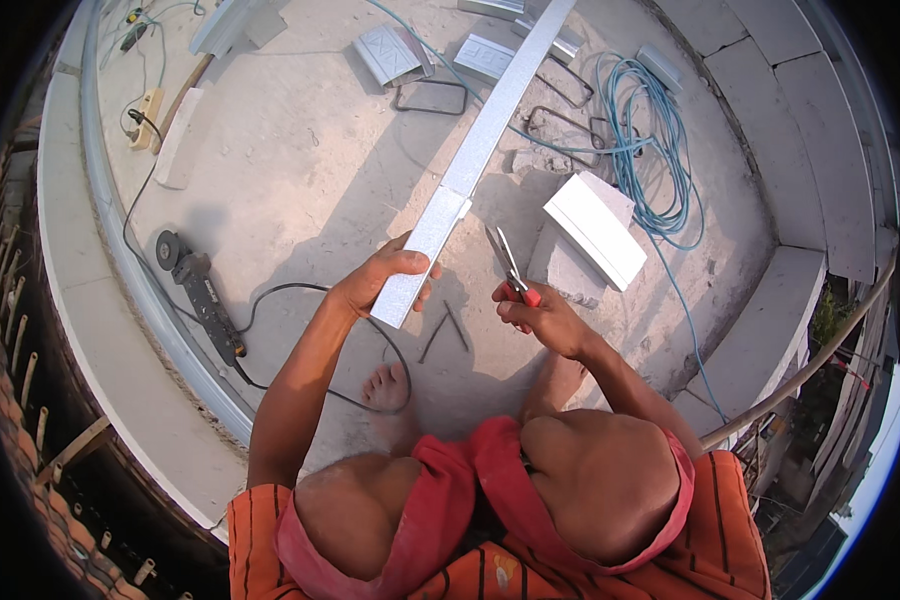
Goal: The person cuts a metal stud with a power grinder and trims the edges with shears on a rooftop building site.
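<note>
My left hand (382, 275) grips the near end of a long silvery metal channel (490, 135), which slants away toward the far right. A short sleeve-like section (438, 222) of the same metal overlaps the channel near that hand. In my right hand (548, 322) is a pair of tin snips (510, 260) with red handles, its blades pointing up and slightly apart. The snips are to the right of the channel and do not touch it. Two thin dark rods (444, 330) lie on the floor between my hands.
At left lies an angle grinder (200, 295) with its black cable looping near my foot. A white metal piece (597, 230) rests on a block at right, below a coiled blue hose (650, 160). Cut metal pieces (386, 55) lie farther off. Low block walls (770, 300) border the floor.
</note>
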Demonstrator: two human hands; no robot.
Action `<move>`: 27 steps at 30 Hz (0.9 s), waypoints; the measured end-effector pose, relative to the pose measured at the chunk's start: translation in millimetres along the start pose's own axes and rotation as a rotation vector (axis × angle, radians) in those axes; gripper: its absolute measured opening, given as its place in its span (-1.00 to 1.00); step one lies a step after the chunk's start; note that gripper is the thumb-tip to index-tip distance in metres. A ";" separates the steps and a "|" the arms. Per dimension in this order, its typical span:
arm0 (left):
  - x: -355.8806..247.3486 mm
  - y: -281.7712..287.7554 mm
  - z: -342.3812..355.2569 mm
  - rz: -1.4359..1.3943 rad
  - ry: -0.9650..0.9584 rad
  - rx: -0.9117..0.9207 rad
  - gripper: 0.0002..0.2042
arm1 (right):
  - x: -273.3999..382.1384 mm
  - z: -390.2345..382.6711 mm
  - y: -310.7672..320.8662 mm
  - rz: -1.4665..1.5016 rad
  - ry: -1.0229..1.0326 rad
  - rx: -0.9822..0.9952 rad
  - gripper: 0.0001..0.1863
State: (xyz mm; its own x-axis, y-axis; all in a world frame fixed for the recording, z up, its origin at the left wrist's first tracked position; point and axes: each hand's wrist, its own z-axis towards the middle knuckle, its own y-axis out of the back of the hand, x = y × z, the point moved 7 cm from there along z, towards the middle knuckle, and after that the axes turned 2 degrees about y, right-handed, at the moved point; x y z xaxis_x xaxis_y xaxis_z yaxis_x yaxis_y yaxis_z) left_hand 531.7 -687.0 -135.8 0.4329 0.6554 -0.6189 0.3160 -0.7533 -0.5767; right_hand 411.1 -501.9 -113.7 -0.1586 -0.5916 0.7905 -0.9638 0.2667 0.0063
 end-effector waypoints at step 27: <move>14.6 9.8 -31.0 -0.164 0.004 0.037 -0.27 | 49.2 28.9 -16.1 -0.241 -0.077 0.191 -0.53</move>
State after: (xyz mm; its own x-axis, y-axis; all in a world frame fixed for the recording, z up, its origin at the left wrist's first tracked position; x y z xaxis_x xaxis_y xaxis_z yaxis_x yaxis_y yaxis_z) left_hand 567.3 -686.4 -134.0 0.3817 0.7691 -0.5127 0.3516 -0.6338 -0.6890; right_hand 412.6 -557.3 -92.6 0.0707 -0.6783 0.7314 -0.9972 -0.0314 0.0673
